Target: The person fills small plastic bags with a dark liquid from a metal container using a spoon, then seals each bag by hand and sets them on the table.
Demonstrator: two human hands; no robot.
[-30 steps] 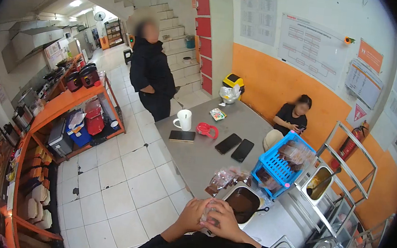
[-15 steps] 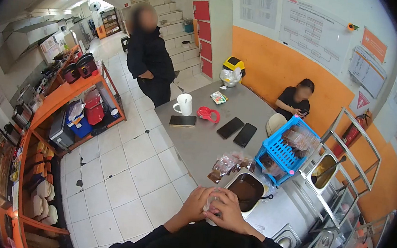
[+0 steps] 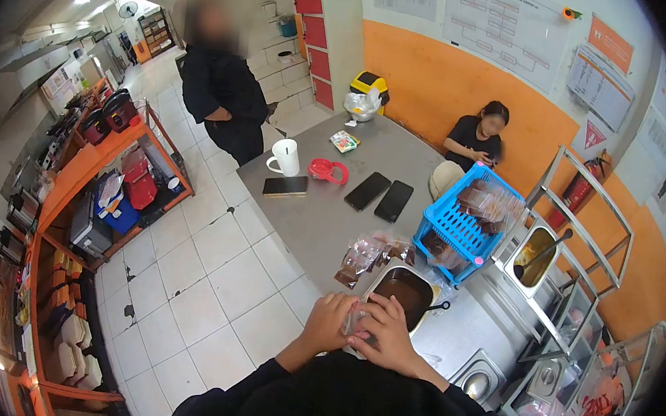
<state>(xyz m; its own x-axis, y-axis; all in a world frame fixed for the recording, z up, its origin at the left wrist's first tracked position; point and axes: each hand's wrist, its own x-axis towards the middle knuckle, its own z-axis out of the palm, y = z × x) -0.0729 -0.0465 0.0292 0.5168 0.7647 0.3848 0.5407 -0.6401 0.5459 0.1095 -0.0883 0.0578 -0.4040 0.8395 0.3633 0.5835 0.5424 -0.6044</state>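
My left hand [image 3: 326,324] and my right hand [image 3: 390,335] meet in front of my chest, fingers closed on a small clear plastic bag [image 3: 352,321]. Most of the bag is hidden by the fingers. Just beyond them is a metal pan [image 3: 420,322] of dark brown sauce [image 3: 404,287], with a black-handled ladle [image 3: 440,305] at its right side. Several clear packets of brown sauce [image 3: 361,260] lie beside the pan. Behind it, a blue plastic basket [image 3: 459,232] holds more such packets [image 3: 487,207].
On the steel table [image 3: 307,226] are phones [image 3: 367,191], a white mug [image 3: 285,158] and a red ring-shaped object [image 3: 327,170]. A second pan [image 3: 532,263] stands right, near a metal rack [image 3: 589,217]. One person [image 3: 227,101] stands across the table; another [image 3: 476,137] sits by the wall.
The view has shifted, so the room's contents appear farther left and the table slightly higher or lower in places. Both hands remain together on the bag, with small finger movements.
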